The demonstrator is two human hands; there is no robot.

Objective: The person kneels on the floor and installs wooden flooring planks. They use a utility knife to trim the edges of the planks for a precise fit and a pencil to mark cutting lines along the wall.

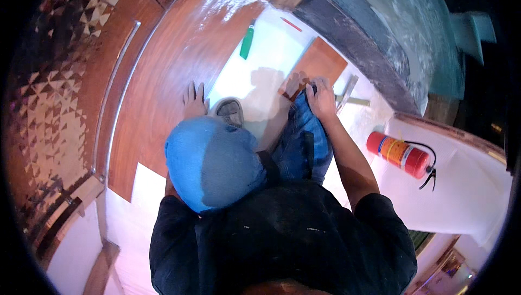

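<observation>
1. Head view, left hand [194, 102]: fingers slightly spread, resting on the long wood-look planks [157, 89]; planks sit under and beyond the fingertips.
2. Head view, right hand [321, 98]: fingers bent at the jeans knee [304, 108]; can't tell if gripping. Short plank [324, 61] lies just beyond those fingers, on white underlay [271, 26].
3. Head view, green-handled tool [247, 43]: between the long planks and short plank, away from both hands.

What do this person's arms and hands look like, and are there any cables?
Each grip is a bare human hand, the left hand and the right hand, without gloves. Black short sleeves end above the elbow. The right forearm shows no cables or markings; the left forearm is mostly hidden.
</observation>
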